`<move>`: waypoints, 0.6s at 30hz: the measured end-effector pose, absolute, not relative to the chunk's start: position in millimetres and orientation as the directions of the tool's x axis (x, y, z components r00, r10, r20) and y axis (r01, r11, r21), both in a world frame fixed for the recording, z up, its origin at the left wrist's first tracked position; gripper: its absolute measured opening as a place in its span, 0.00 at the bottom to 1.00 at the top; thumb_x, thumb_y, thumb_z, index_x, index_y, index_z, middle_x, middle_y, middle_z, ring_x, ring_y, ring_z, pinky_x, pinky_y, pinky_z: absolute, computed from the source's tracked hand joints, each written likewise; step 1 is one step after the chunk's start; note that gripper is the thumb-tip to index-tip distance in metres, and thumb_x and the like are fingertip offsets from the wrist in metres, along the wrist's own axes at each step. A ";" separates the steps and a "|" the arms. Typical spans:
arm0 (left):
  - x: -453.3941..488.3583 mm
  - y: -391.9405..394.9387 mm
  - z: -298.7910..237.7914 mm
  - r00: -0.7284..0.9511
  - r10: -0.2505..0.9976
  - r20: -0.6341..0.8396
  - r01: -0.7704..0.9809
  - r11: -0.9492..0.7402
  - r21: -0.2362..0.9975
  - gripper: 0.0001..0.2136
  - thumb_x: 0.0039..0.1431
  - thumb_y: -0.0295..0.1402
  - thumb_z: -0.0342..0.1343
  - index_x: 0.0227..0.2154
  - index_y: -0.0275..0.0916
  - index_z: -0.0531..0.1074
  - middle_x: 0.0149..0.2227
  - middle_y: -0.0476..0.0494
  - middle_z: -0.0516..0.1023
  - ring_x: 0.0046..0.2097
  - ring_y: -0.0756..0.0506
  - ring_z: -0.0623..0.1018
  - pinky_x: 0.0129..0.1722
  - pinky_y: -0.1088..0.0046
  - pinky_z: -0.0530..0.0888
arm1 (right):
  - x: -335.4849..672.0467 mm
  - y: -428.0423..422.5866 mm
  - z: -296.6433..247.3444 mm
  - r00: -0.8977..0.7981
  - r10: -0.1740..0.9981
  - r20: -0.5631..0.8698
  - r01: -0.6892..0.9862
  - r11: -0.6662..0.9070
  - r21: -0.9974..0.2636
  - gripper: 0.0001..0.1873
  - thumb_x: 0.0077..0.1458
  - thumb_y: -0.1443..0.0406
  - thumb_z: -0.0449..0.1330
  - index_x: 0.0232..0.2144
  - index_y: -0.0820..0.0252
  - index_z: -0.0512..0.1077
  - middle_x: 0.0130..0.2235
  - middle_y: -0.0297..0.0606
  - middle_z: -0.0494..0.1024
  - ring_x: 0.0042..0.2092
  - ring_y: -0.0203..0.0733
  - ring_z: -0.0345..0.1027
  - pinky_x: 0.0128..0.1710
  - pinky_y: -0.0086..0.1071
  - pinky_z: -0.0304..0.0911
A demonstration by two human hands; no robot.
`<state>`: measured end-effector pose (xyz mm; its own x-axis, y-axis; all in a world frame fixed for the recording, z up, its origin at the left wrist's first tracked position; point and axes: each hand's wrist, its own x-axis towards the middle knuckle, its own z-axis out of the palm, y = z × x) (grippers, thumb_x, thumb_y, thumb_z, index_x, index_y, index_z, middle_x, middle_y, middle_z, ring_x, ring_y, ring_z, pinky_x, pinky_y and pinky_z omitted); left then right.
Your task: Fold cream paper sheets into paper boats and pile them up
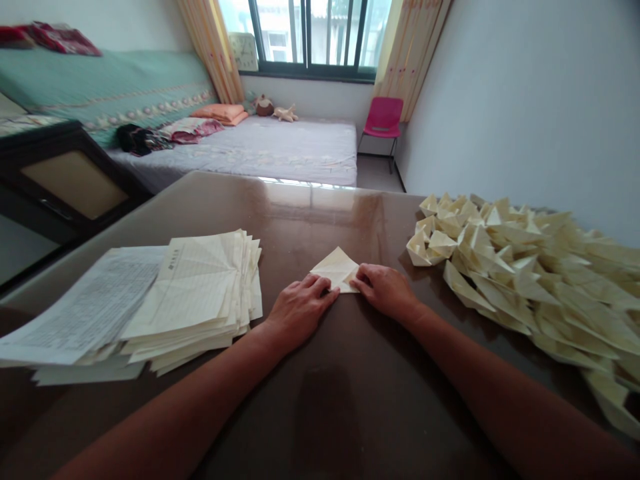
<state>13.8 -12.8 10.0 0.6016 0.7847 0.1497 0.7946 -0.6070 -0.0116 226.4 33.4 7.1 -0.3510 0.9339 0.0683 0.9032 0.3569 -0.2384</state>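
Observation:
A cream sheet of paper point(336, 265), folded to a point at its far end, lies on the brown tabletop between my hands. My left hand point(303, 307) rests on its left corner, fingers bent and pressing the lower edge. On the right corner, my right hand point(385, 288) pinches the paper between thumb and curled fingers. Left of my hands sits a stack of cream paper sheets point(195, 287), creased and slightly fanned. To the right spreads a heap of folded paper boats point(515, 267).
White printed sheets point(95, 300) lie left of the cream stack, partly under it. The glossy brown table point(320, 220) reaches toward a bed point(300, 150). A pink chair point(383, 119) stands by the right wall. A dark cabinet point(70, 180) is at the left.

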 end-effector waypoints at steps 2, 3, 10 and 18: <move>14.3 -13.1 10.8 0.600 0.787 0.146 0.796 -0.604 -0.017 0.15 0.65 0.33 0.47 0.53 0.49 0.67 0.48 0.46 0.72 0.50 0.43 0.69 0.41 0.67 0.71 | 226.7 32.9 7.7 -0.350 0.934 0.073 0.905 0.357 -0.232 0.12 0.60 0.55 0.53 0.31 0.56 0.69 0.33 0.32 0.76 0.33 0.37 0.66 0.28 0.30 0.46; 14.5 -13.1 11.1 0.599 0.788 0.144 0.797 -0.603 -0.018 0.15 0.65 0.33 0.47 0.53 0.49 0.67 0.48 0.46 0.72 0.51 0.42 0.68 0.41 0.67 0.71 | 226.6 31.8 9.1 -0.359 0.929 0.092 0.902 0.370 -0.220 0.12 0.60 0.55 0.54 0.33 0.56 0.70 0.34 0.33 0.76 0.34 0.38 0.66 0.29 0.30 0.48; 15.3 -12.5 10.5 0.591 0.790 0.159 0.801 -0.598 -0.008 0.14 0.64 0.34 0.49 0.52 0.49 0.68 0.46 0.46 0.72 0.50 0.43 0.68 0.41 0.67 0.70 | 213.2 3.2 31.9 -0.675 0.730 0.111 0.738 0.672 0.068 0.11 0.61 0.65 0.53 0.45 0.55 0.71 0.46 0.41 0.73 0.48 0.47 0.61 0.42 0.37 0.55; 15.1 -12.6 11.0 0.590 0.795 0.141 0.803 -0.595 -0.008 0.15 0.64 0.33 0.48 0.53 0.49 0.67 0.47 0.45 0.71 0.51 0.43 0.68 0.42 0.67 0.70 | 206.6 -22.3 40.2 -0.600 0.793 -0.103 0.772 0.608 0.188 0.16 0.60 0.72 0.49 0.46 0.66 0.71 0.44 0.50 0.73 0.45 0.51 0.64 0.38 0.42 0.58</move>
